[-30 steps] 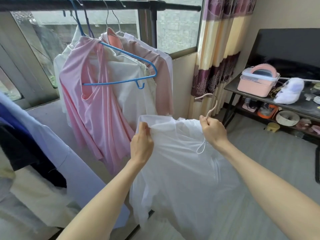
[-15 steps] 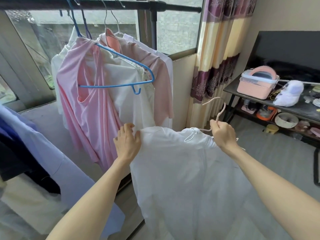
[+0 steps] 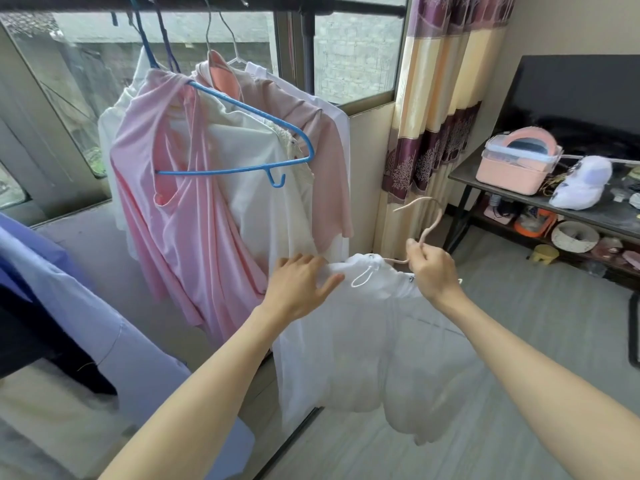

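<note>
Holding a white garment [image 3: 363,341] on a pale hanger [image 3: 439,218], the person stands in front of a dark clothes rail [image 3: 363,8] by the window. The right hand [image 3: 433,271] is clenched around the neck of the hanger, just under its hook, and the hook points up and to the left, well below the rail. The left hand [image 3: 298,285] is released: its fingers are quite straight and lie flat on the left shoulder of the garment, with the thumb spread over the cloth. The garment hangs down from the hanger between the two forearms, above the grey floor, and a small white cord loop [image 3: 362,277] shows at its collar. Behind the left hand, a pink top [image 3: 194,220] hangs from the rail on a blue hanger [image 3: 242,169], with other light clothes beside it. A striped curtain [image 3: 436,116] is at the right of the window, and a pink box [image 3: 509,174] stands on a dark shelf [image 3: 588,216] further right.
</note>
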The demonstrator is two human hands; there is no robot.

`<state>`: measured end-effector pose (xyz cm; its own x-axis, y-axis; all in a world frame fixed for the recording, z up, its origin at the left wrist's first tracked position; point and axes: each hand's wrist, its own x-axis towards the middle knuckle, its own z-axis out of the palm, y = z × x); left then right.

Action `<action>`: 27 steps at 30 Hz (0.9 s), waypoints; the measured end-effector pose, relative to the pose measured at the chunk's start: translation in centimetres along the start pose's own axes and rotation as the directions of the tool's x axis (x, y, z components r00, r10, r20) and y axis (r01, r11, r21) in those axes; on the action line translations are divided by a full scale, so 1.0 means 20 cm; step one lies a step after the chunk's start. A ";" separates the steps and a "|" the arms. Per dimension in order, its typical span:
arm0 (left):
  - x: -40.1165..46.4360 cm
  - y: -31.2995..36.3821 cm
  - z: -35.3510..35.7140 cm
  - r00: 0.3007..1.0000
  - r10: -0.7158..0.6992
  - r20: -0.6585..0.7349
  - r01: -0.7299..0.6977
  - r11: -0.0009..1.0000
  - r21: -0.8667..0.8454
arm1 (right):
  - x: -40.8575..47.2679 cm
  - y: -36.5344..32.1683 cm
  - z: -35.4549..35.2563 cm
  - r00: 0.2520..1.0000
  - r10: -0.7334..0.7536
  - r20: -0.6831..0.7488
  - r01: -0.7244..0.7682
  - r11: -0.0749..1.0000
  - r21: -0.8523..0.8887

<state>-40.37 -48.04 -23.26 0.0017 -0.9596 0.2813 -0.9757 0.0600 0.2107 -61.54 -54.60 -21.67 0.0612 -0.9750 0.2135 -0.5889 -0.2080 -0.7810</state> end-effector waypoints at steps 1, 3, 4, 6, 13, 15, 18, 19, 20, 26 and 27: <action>0.01 0.02 0.00 0.999 0.048 0.011 -0.048 0.999 0.015 | -0.01 -0.01 0.01 0.998 -0.034 0.061 0.031 0.998 0.052; 0.03 0.04 0.01 0.996 0.090 0.004 -0.089 0.995 -0.037 | -0.02 -0.03 0.01 0.973 -0.098 0.209 0.053 0.977 0.207; 0.03 0.04 0.02 0.995 0.096 -0.028 -0.098 0.992 -0.075 | -0.03 -0.02 -0.01 0.953 -0.112 0.282 0.031 0.961 0.276; 0.02 0.01 0.03 0.983 0.135 -0.127 -0.151 0.980 -0.128 | -0.02 0.02 -0.06 0.930 -0.086 0.357 -0.071 0.911 0.406; -0.02 -0.01 0.02 0.946 0.254 -0.200 -0.277 0.956 -0.097 | 0.05 0.15 -0.09 0.669 0.533 0.518 -0.517 0.834 -0.190; -0.03 -0.01 0.00 0.945 0.268 -0.185 -0.284 0.957 -0.061 | 0.04 0.18 -0.08 0.537 0.565 0.626 -0.507 0.810 -0.296; -0.05 -0.03 0.01 0.950 0.273 -0.149 -0.280 0.960 -0.026 | 0.05 0.22 -0.04 0.674 0.436 0.596 -0.419 0.891 -0.177; -0.05 -0.04 0.01 0.954 0.261 -0.146 -0.266 0.964 -0.018 | 0.05 0.21 -0.03 0.795 0.359 0.489 -0.367 0.926 -0.083; -0.05 -0.04 0.03 0.960 0.243 -0.138 -0.247 0.969 -0.011 | 0.05 0.20 -0.02 0.898 0.283 0.336 -0.297 0.955 -0.011; -0.03 -0.03 0.06 0.986 -0.013 -0.163 0.007 0.999 -0.036 | -0.03 -0.02 -0.07 0.999 0.031 -0.041 -0.013 0.930 0.366; -0.02 -0.04 0.05 0.978 -0.071 -0.194 0.059 0.996 -0.066 | -0.06 -0.03 -0.08 0.996 0.035 0.079 -0.069 0.869 0.490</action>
<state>-39.87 -47.91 -24.42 0.1136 -0.8898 0.4420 -0.9572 0.0213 0.2887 -62.44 -53.22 -20.48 0.1045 -0.9847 0.1392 -0.1213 -0.1516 -0.9810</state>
